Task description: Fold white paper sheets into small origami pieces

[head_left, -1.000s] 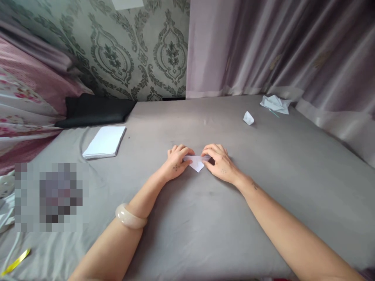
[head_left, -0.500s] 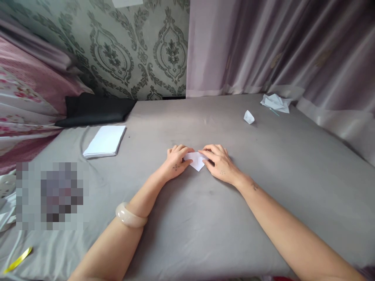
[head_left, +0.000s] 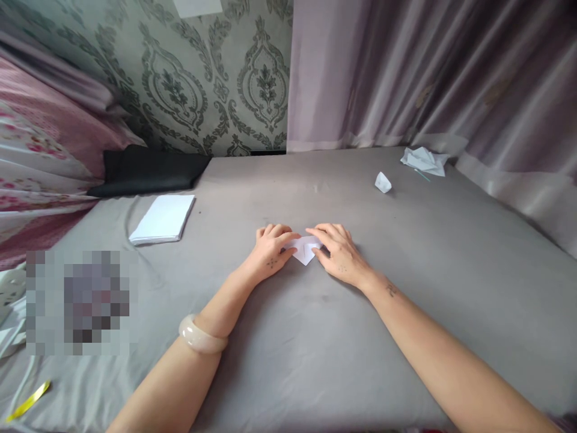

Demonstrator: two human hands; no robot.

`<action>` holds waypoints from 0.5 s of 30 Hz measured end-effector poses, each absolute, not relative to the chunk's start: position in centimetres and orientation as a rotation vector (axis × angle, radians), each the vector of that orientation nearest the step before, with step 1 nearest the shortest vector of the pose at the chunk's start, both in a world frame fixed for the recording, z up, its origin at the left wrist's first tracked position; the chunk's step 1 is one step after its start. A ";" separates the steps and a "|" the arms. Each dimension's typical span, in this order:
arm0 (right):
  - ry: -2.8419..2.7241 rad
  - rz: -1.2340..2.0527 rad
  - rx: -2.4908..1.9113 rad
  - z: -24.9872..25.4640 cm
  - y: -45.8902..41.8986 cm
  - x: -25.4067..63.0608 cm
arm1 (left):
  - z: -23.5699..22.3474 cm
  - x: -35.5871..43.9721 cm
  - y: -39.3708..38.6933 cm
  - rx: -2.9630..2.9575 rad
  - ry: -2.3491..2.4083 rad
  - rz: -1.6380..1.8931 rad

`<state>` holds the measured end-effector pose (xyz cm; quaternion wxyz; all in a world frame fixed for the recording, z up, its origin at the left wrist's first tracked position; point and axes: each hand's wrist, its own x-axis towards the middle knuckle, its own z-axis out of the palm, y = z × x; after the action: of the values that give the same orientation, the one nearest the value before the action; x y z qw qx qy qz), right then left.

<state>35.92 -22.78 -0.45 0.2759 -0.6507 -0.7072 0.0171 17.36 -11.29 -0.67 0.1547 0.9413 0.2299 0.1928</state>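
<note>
A small folded white paper (head_left: 306, 251) with one corner pointing toward me lies low over the grey sheet, between my two hands. My left hand (head_left: 273, 248) pinches its left edge, thumb in front and index finger along the top. At the opposite edge, my right hand (head_left: 337, 249) grips the paper between thumb and fingers. Both hands partly cover the paper's sides, and the other fingers curl behind it. A pale bangle (head_left: 202, 335) circles my left forearm.
A stack of white paper (head_left: 164, 218) lies at left, with a black folded item (head_left: 153, 171) behind it. Toward the back right are a small folded paper piece (head_left: 383, 182) and a pile of papers (head_left: 424, 160). A yellow strip (head_left: 29, 401) lies at lower left.
The fingertips on the paper's top edge have shifted slightly, baring a bit more of that edge. Otherwise the hands and paper keep nearly the same place; the view tilts slightly.
</note>
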 end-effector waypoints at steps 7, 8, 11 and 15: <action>-1.867 0.042 -1.735 -0.5 -22.7 35.9 | -0.3 17.3 -11.7 2.797 0.609 0.587; -1.864 0.041 -1.733 -0.5 -22.7 35.9 | -0.2 17.3 -11.8 2.803 0.603 0.581; -1.845 0.023 -1.750 -0.3 -22.7 35.7 | 0.1 17.3 -11.9 2.816 0.598 0.561; -1.746 -0.030 -1.842 -0.2 -22.8 35.7 | 0.3 17.4 -12.0 2.814 0.597 0.521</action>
<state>35.69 -22.77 -0.19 0.2972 -0.6929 -0.6569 -0.0111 17.37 -12.03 0.30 0.1089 0.9569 0.2028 0.1771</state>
